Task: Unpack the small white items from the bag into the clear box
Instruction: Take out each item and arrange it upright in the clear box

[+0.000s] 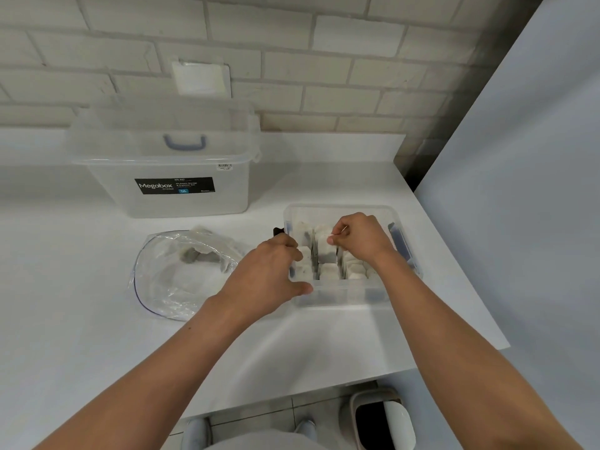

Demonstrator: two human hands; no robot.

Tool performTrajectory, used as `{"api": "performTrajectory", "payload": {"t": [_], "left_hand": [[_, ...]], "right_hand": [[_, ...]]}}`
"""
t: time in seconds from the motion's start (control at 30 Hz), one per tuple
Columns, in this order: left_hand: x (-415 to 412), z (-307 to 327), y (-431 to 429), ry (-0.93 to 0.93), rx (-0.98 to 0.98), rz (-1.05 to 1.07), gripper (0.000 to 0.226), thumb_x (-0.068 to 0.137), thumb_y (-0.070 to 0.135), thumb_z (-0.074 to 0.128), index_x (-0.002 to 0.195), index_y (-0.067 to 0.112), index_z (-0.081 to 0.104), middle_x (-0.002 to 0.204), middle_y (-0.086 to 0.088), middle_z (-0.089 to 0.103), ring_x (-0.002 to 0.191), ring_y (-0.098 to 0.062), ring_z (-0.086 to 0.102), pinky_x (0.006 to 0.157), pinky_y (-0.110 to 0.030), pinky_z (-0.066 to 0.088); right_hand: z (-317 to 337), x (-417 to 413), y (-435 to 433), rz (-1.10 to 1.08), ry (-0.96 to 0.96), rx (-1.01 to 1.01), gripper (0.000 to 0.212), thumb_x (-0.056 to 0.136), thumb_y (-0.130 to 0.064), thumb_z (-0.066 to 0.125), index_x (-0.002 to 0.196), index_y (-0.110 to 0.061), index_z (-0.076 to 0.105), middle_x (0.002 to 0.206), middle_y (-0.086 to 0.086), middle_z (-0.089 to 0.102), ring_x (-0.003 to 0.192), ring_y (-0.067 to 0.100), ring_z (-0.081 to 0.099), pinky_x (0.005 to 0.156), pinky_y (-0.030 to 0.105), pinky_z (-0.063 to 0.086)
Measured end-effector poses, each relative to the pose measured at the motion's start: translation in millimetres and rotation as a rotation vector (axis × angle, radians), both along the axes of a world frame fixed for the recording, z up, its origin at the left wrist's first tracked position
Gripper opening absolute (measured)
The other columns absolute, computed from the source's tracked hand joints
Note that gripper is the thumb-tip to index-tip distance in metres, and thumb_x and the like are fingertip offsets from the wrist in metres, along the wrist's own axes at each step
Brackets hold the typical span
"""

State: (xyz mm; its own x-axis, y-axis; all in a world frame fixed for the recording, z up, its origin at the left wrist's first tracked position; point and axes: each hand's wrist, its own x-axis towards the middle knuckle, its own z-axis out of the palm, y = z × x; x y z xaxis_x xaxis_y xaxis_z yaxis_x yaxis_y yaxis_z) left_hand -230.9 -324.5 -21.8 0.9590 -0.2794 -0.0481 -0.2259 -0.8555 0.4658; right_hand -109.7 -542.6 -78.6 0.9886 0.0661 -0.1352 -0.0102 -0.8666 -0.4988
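A small clear box (337, 295) sits on the white counter, with several small white items (328, 269) standing in rows inside it. My right hand (358, 238) is over the box and pinches the top of one white item (324, 245) between thumb and fingers. My left hand (269, 274) grips the box's left wall, thumb along the front rim and fingers curled over the edge. A crumpled clear zip bag (175, 274) lies to the left of the box, with a grey shape showing through it.
A large clear Megabox storage tub (162, 190) with a lid and blue handle stands at the back left against the brick wall. The counter's edge (357, 381) runs in front of me; a bin (380, 420) stands on the floor below. A pale wall closes the right.
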Motion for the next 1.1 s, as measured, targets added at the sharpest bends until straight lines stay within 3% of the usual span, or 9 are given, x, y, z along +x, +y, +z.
{"api": "performTrajectory", "payload": {"t": [0.23,0.4,0.53,0.67,0.77,0.87,0.97,1.03,1.1], "left_hand": [[1,-1,2,-0.014,-0.007,-0.015,0.063,0.08,0.05,0.079,0.133,0.018,0.064,0.145,0.006,0.05,0.126,-0.014,0.054,0.103,-0.027,0.043],[-13,2,18,-0.114,-0.164,0.019,0.044,0.085,0.045,0.077,0.123,0.024,0.07,0.134,0.01,0.056,0.115,-0.01,0.059,0.091,-0.016,0.04],[-30,-5,57,-0.346,-0.234,0.152,0.022,0.083,0.031,0.082,0.103,0.024,0.076,0.121,0.006,0.062,0.11,-0.014,0.06,0.084,-0.022,0.043],[-44,-15,107,-0.543,-0.154,0.338,0.011,0.085,0.022,0.081,0.096,0.02,0.078,0.121,-0.002,0.063,0.111,-0.028,0.051,0.09,-0.033,0.043],[-48,-29,143,-0.594,-0.066,0.489,0.012,0.084,0.026,0.079,0.095,0.021,0.077,0.128,-0.007,0.061,0.118,-0.039,0.046,0.093,-0.045,0.041],[-44,-46,168,-0.467,0.043,0.499,0.025,0.076,0.027,0.087,0.1,0.024,0.079,0.135,-0.01,0.057,0.125,-0.043,0.042,0.095,-0.05,0.04],[-36,-58,179,-0.213,0.161,0.389,0.053,0.074,0.026,0.087,0.124,0.027,0.07,0.143,-0.011,0.052,0.125,-0.043,0.047,0.092,-0.053,0.048],[-30,-60,184,-0.074,0.178,0.35,0.069,0.08,0.016,0.078,0.142,0.03,0.052,0.145,-0.006,0.046,0.122,-0.036,0.05,0.082,-0.047,0.052],[-27,-61,190,-0.025,0.124,0.313,0.077,0.08,0.004,0.07,0.147,0.03,0.041,0.139,-0.001,0.044,0.116,-0.03,0.052,0.073,-0.042,0.053]], "right_hand": [[12,-8,-1,-0.032,-0.069,-0.079,0.03,0.081,-0.045,0.082,0.1,-0.022,0.075,0.095,-0.003,0.074,0.092,0.017,0.067,0.081,0.032,0.055],[40,-45,2,-0.122,-0.206,0.229,0.024,0.082,-0.041,0.082,0.097,-0.022,0.078,0.086,-0.011,0.073,0.084,0.004,0.066,0.08,0.022,0.054],[62,-89,33,-0.145,-0.304,0.471,0.009,0.086,-0.031,0.081,0.091,-0.024,0.078,0.083,-0.017,0.074,0.082,0.0,0.067,0.074,0.01,0.051],[71,-130,87,-0.078,-0.322,0.703,0.005,0.087,-0.017,0.08,0.089,-0.02,0.078,0.082,-0.015,0.074,0.077,0.007,0.069,0.071,0.019,0.056],[60,-152,132,0.088,-0.22,0.79,0.013,0.09,-0.014,0.077,0.1,-0.023,0.077,0.087,-0.011,0.076,0.08,0.013,0.073,0.074,0.027,0.061],[40,-155,172,0.289,-0.14,0.609,0.018,0.098,-0.016,0.065,0.112,-0.02,0.075,0.099,-0.01,0.076,0.092,0.011,0.071,0.083,0.024,0.058],[18,-142,202,0.474,-0.107,0.148,0.031,0.103,-0.016,0.049,0.125,-0.024,0.069,0.12,-0.007,0.072,0.107,0.017,0.067,0.091,0.036,0.055],[7,-131,212,0.502,-0.036,-0.196,0.038,0.1,-0.015,0.045,0.131,-0.029,0.063,0.126,0.0,0.068,0.11,0.03,0.064,0.087,0.042,0.054],[4,-124,213,0.455,0.048,-0.393,0.042,0.097,-0.01,0.046,0.134,-0.025,0.059,0.123,0.009,0.065,0.106,0.036,0.064,0.079,0.038,0.049]]}}
